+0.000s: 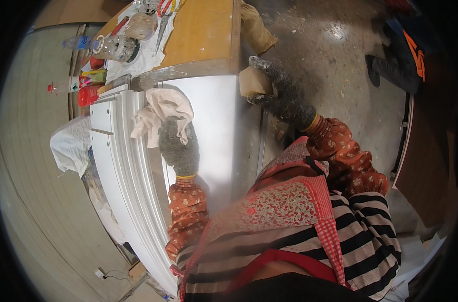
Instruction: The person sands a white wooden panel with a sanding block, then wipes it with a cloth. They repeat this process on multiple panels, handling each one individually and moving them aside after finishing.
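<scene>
My left hand (pixel 179 149), in a dark grey knit glove, holds a crumpled cream cloth (pixel 170 101) against a white panel (pixel 215 113). Part of the cloth drapes over the back of its fingers and hangs past the panel's left edge. Just beyond the panel's right edge, my right hand (pixel 289 92) grips a beige block (pixel 253 82) between thumb and fingers; its material is unclear. That glove is dusted with white. To the left of the white panel, several white boards (pixel 117 162) stand stacked side by side, with small holes in the outermost one.
A wooden tabletop (pixel 198 34) carries red-handled scissors (pixel 162 28), a cut plastic bottle (pixel 119 48) and a wrapped lump (pixel 141 26) on white sheeting. Red containers (pixel 88 96) and bottles (pixel 77 42) line its left side. Another person's dark-clothed leg (pixel 393 71) shows at upper right.
</scene>
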`<state>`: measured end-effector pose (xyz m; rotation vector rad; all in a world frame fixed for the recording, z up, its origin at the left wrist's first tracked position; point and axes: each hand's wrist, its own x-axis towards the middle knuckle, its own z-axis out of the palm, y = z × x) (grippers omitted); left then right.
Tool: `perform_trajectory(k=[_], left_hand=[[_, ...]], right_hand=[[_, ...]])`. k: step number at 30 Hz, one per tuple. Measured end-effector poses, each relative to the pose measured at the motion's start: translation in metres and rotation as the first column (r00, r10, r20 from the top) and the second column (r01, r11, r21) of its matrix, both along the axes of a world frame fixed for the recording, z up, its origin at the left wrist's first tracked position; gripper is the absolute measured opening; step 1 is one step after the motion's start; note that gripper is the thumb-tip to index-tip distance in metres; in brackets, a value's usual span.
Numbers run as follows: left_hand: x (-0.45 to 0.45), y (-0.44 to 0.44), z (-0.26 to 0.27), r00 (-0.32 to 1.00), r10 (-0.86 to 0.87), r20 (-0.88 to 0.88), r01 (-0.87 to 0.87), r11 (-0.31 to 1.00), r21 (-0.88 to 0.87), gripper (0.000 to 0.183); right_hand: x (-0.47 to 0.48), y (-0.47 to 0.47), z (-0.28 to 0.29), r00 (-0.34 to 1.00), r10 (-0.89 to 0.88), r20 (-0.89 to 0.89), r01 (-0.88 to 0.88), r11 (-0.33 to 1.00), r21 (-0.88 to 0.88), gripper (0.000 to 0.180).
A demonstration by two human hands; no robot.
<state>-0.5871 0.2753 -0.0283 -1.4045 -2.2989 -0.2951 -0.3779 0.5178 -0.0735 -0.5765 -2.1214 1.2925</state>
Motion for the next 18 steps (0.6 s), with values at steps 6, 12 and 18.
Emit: perform_trajectory(k=[6, 12, 18], left_hand=[[-0.005, -0.003, -0.003, 0.999, -0.012, -0.030, 0.011, 1.000, -0.023, 0.034], [-0.003, -0.003, -0.006, 0.998, -0.039, 0.054, 0.034, 0.995, 0.092, 0.032], [-0.004, -0.005, -0.008, 0.999, -0.044, 0.002, 0.043, 0.997, 0.070, 0.039]], right_hand=[[-0.003, -0.003, 0.010, 0.998, 0.036, -0.056, -0.020, 0.964, 0.265, 0.071], [-0.011, 0.004, 0.006, 0.996, 0.002, -0.090, 0.028, 0.944, 0.329, 0.072], [-0.010, 0.007, -0.006, 0.992, -0.056, -0.111, 0.081, 0.969, 0.235, 0.071]])
